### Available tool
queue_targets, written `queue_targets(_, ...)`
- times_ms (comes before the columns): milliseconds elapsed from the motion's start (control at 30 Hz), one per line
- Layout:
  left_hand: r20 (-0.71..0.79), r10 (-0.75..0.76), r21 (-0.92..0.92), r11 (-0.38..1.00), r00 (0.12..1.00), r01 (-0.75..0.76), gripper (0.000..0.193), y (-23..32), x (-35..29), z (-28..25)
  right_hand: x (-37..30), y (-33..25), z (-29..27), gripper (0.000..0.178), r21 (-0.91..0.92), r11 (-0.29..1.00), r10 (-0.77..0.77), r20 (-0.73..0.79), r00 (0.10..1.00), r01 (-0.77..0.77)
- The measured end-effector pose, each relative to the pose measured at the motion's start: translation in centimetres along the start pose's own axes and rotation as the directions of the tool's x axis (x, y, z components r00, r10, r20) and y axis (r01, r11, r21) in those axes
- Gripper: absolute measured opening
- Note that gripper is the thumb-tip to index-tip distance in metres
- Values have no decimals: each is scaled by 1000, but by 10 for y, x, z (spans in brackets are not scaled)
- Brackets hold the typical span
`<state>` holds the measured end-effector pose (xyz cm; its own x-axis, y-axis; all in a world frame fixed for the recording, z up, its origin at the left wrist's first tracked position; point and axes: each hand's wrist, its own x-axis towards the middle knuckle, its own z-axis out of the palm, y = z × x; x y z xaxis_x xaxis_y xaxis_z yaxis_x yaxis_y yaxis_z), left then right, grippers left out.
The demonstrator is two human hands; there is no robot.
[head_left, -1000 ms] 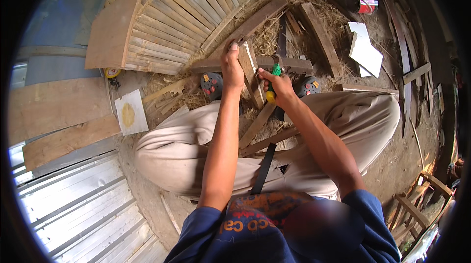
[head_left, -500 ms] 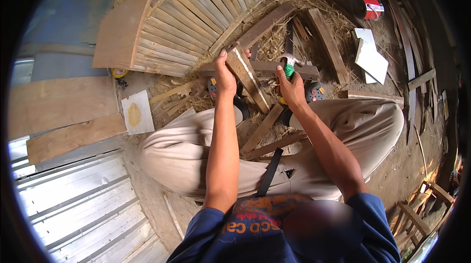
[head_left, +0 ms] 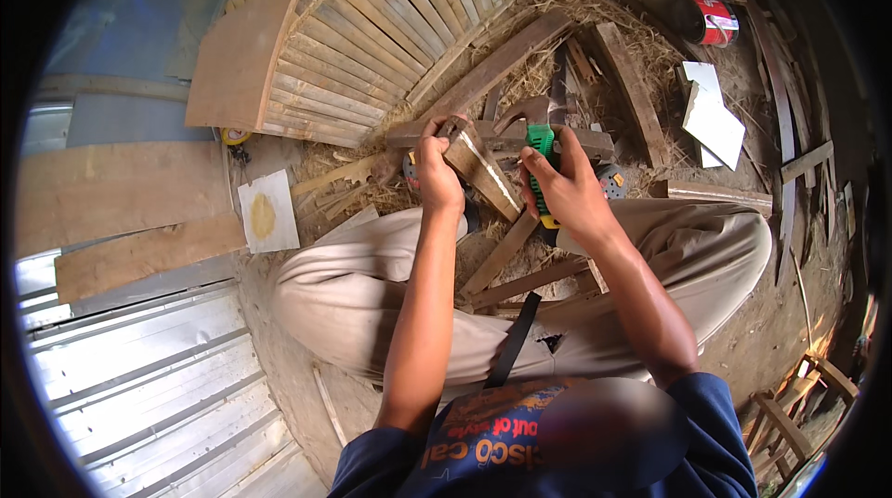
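Hand tool and wood piece above a seated person's lap, clock positions being read from the centre of the view. The fingers of the left hand (head_left: 439,168) are largely concealed behind the wood piece, and the lower handle of the hammer (head_left: 539,138) is partly covered by the right hand (head_left: 571,190). Whether the lower end of the wood piece is touching the batten beneath cannot be told. Both dark shoes (head_left: 613,180) are only partly exposed, and part of the blue shirt (head_left: 516,424) is masked by a round blur.

Two hands, one hammer, two shoes, one red-labelled container (head_left: 717,22) at 2 o'clock and one yellow-stained white sheet (head_left: 268,210) at 9 o'clock are counted.

The wood piece (head_left: 478,168) is located at 1 o'clock, near the centre; it is short, brown and tilted, with a white streak along one edge. Its upper end is gripped by the left hand. The hammer, at 2 o'clock, is grasped by its green-and-yellow handle in the right hand; its claw head is brownish and worn.
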<state>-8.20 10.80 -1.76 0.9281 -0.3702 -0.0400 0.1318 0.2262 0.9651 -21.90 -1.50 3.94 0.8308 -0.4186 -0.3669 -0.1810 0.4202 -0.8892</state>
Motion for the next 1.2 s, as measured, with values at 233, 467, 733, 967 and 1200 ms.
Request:
queue_targets(233, -98, 13, 144, 990, 995, 1, 43, -10, -17, 8, -13, -8, 7, 21, -26, 998, -54, 36, 998, 55)
queue_targets(467, -193, 123, 299, 952, 974, -61, 46, -15, -21, 13, -12, -18, 1, 19, -72, 996, -48, 42, 998, 51)
queue_targets(733, -212, 225, 315, 937, 951, -151, 46, -20, -15, 9, -14, -16, 11, 31, -69, 998, -1, 48, 999, 4)
queue_targets(967, -209, 185, 220, 966, 960, -138, 47, -16, -18, 13, -12, -8, 7, 29, -143, 987, 81, 84, 993, -69)
queue_targets(1200, -309, 84, 113, 992, 947, -51, 45, -17, -14, 11, -14, -7, 9, 28, -98, 989, -110, 11, 994, 111)
